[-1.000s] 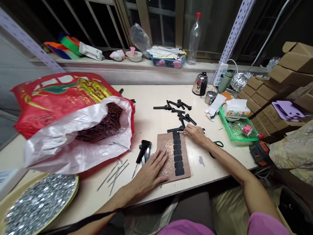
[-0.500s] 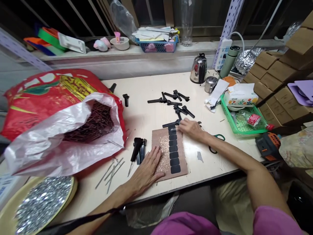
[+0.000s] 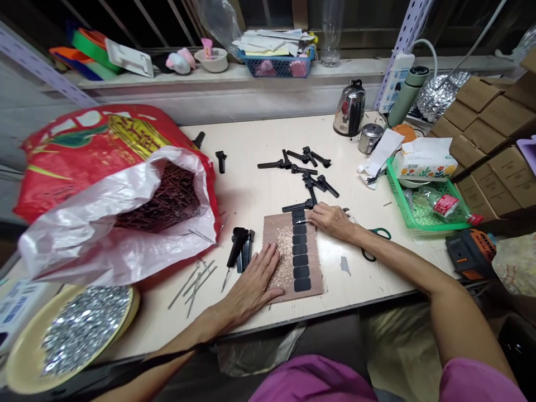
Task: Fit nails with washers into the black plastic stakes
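A brown board (image 3: 274, 223) with a speckled, scraped-looking surface lies near the table's front edge. Down its right side runs a column of several black rounded squares (image 3: 301, 259). My left hand (image 3: 255, 279) lies flat with fingers stretched, its fingertips on the board's left edge. Over the upper right corner, my right hand (image 3: 333, 220) pinches a thin pointed metal tool (image 3: 302, 221). Its tip reaches over the upper black squares; the rest is hidden in the fingers. Left of the board lie black plastic pieces (image 3: 245, 251), beside several thin metal strips (image 3: 195, 287).
Black hinged-looking parts (image 3: 304, 170) lie scattered behind the board. A red sack (image 3: 96, 151) holding dark thin sticks and a bowl (image 3: 136, 304) of shiny metal pieces stand left. Scissors (image 3: 380, 233), a green basket (image 3: 412, 223), a kettle (image 3: 349, 109) and a power tool (image 3: 469, 251) are right.
The camera view has shifted slightly, so everything sits a little higher and further right. The pointed tool's tip shows more clearly. My left hand stays flat in place.
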`<action>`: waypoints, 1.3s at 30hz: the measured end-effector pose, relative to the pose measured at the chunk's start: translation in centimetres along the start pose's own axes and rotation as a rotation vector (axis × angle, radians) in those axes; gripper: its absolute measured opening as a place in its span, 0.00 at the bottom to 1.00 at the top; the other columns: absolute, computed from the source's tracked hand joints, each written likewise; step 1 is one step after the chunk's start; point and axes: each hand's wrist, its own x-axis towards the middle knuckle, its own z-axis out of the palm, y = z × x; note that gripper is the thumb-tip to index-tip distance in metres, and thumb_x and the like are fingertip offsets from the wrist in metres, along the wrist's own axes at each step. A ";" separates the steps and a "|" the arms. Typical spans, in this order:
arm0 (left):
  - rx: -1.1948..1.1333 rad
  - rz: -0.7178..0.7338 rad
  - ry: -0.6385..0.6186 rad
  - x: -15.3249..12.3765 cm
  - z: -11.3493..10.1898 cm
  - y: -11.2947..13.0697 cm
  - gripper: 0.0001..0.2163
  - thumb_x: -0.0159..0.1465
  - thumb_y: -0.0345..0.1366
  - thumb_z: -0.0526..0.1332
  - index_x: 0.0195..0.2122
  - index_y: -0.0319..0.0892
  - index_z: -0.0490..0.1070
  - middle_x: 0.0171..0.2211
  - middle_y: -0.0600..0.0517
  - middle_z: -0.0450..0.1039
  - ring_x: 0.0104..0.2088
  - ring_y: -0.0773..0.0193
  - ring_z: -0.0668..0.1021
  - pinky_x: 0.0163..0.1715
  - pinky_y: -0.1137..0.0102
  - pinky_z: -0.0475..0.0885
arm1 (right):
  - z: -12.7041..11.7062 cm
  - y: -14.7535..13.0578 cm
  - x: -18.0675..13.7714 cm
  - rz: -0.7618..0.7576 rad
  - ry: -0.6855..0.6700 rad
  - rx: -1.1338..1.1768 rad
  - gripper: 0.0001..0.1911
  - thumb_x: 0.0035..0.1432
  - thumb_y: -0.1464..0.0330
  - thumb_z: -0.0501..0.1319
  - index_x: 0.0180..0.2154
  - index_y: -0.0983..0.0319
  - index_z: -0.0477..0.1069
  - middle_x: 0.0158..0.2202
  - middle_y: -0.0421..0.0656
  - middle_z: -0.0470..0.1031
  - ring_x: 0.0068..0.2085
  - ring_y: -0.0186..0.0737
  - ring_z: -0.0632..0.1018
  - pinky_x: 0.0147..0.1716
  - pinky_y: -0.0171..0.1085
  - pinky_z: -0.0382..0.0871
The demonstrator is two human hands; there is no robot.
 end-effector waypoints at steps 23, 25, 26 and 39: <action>-0.031 0.010 0.007 1.2 0.1 0.2 0.35 0.66 0.54 0.45 0.67 0.35 0.41 0.68 0.33 0.43 0.68 0.48 0.46 0.62 0.51 0.51 | -1.6 -4.4 -2.3 0.134 -0.081 -0.018 0.15 0.67 0.68 0.51 0.29 0.64 0.70 0.31 0.46 0.71 0.35 0.38 0.69 0.25 0.33 0.56; -0.041 0.018 0.007 1.3 -0.2 0.2 0.34 0.66 0.54 0.45 0.67 0.37 0.43 0.67 0.35 0.46 0.68 0.49 0.48 0.63 0.52 0.50 | -2.8 -6.0 -2.5 0.188 -0.070 0.115 0.13 0.66 0.68 0.53 0.29 0.63 0.69 0.32 0.46 0.71 0.36 0.38 0.69 0.27 0.33 0.59; -0.049 0.023 0.015 1.2 -0.6 0.1 0.33 0.66 0.53 0.45 0.67 0.38 0.44 0.67 0.36 0.47 0.68 0.50 0.48 0.63 0.51 0.50 | -3.5 -7.4 -2.9 0.223 -0.057 0.222 0.12 0.65 0.68 0.53 0.29 0.63 0.69 0.33 0.45 0.71 0.36 0.38 0.70 0.29 0.34 0.61; -0.055 -0.419 0.605 -5.9 -8.5 -3.3 0.15 0.68 0.39 0.49 0.48 0.43 0.72 0.46 0.47 0.77 0.53 0.55 0.73 0.55 0.53 0.65 | 1.4 -22.6 -6.8 1.538 -0.737 2.051 0.14 0.56 0.61 0.64 0.27 0.64 0.65 0.25 0.41 0.71 0.27 0.32 0.77 0.26 0.29 0.72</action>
